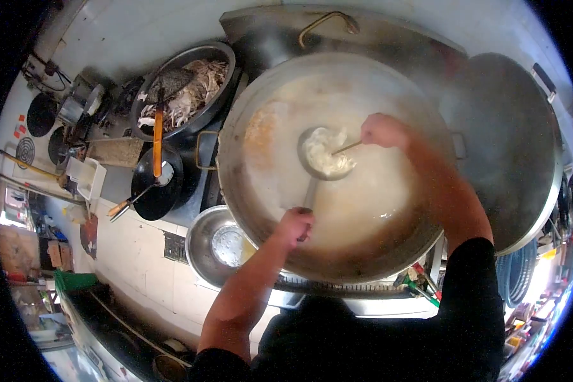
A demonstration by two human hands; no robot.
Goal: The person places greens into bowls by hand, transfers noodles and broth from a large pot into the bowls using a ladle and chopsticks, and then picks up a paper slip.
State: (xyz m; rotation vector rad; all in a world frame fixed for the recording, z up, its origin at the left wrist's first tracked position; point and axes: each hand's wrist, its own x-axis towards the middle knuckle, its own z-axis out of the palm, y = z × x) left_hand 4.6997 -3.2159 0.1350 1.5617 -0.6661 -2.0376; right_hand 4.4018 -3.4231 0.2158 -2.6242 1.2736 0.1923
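A very large round metal pot (235,210) holds cloudy, pale, steaming liquid. My left hand (295,227) is wrapped round the handle of a round metal ladle (304,151) over the middle of the pot. White, soft-looking pieces (328,149) lie in the ladle's bowl. From the right, my right hand (386,130) grips a thin rod-like utensil (348,147), whose far end reaches into the white pieces. What that end looks like is hidden. Orange-brown foam or fat (259,137) floats at the pot's left side.
At upper left, a metal basin (230,79) holds meat or bones, with a strainer across it. A black wok (148,202) and a steel bowl (197,245) stand left of the pot. A brass tap (328,19) is behind; a big round lid (516,146) leans at right.
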